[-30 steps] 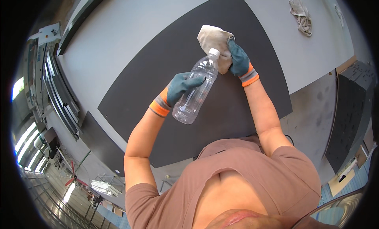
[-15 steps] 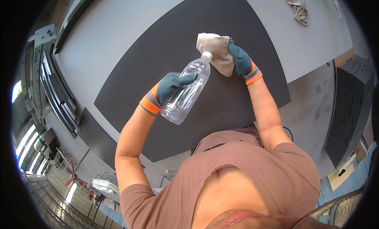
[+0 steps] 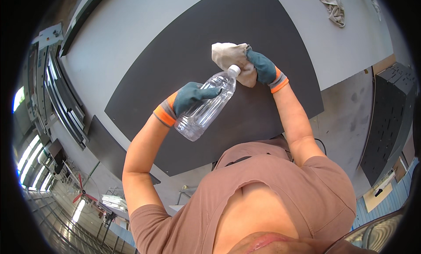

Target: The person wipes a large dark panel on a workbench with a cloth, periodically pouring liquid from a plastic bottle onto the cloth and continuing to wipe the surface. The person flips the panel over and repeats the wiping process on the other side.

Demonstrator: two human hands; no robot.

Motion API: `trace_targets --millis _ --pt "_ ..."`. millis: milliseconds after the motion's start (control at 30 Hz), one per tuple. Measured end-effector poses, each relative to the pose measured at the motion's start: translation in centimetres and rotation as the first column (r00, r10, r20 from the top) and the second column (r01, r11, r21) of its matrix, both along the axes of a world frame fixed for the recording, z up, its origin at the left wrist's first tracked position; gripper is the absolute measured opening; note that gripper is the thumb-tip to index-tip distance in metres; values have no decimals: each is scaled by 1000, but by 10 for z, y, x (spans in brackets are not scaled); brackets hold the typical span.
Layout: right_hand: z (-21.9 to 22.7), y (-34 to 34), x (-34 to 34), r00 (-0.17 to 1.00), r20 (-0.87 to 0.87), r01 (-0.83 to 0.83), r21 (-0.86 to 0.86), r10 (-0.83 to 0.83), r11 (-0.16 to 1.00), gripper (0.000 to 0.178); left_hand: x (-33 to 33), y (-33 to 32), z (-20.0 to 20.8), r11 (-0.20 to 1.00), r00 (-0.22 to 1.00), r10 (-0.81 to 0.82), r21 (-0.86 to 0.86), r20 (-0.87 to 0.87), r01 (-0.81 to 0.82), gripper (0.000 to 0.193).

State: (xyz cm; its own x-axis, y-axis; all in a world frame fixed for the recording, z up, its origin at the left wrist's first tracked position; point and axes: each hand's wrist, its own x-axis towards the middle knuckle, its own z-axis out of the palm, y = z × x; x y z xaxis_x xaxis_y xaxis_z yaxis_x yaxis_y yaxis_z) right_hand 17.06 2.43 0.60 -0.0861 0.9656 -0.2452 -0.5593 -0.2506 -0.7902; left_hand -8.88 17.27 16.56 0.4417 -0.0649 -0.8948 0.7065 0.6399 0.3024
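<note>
My left hand (image 3: 191, 99), in a dark green glove with an orange and grey cuff, is closed round a clear plastic bottle (image 3: 209, 106). The bottle tilts, its white cap up and to the right, its base toward me. In a matching glove, my right hand (image 3: 264, 66) grips a bunched beige cloth (image 3: 234, 60). The cap overlaps the cloth's near edge; whether they touch I cannot tell. Both are held over a large dark grey panel (image 3: 171, 61) with one curved edge.
Under the panel is a light grey table (image 3: 118, 39). A crumpled rag (image 3: 334, 10) lies at the far right. Stacked dark panels (image 3: 388, 118) stand to the right, and long dark metal strips (image 3: 66, 105) lie at the left. A red-bladed fan (image 3: 83, 191) is at lower left.
The cloth and my right hand have shifted slightly left and nearer to me. The bottle has tilted a little further to the right, its base moving slightly left.
</note>
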Motion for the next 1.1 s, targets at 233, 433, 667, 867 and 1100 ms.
trace_targets --millis 233,433,667,867,1100 --pt "-23 -23 46 687 625 187 341 -371 921 55 -8 19 -16 809 989 -111 587 96 34 36" --pt "26 60 59 445 666 471 395 -599 789 44 -15 121 -69 262 809 287 770 513 -582 50" --pt "20 191 -116 73 927 -216 374 -367 902 44 -17 234 -123 -319 722 313 784 617 -532 86" --pt "-16 213 -36 -210 819 -4 545 -534 838 31 -20 254 -152 -310 732 386 826 561 -470 90" --pt "-14 193 91 -642 731 197 450 -232 871 59 -25 248 -177 -148 771 448 888 453 -435 106"
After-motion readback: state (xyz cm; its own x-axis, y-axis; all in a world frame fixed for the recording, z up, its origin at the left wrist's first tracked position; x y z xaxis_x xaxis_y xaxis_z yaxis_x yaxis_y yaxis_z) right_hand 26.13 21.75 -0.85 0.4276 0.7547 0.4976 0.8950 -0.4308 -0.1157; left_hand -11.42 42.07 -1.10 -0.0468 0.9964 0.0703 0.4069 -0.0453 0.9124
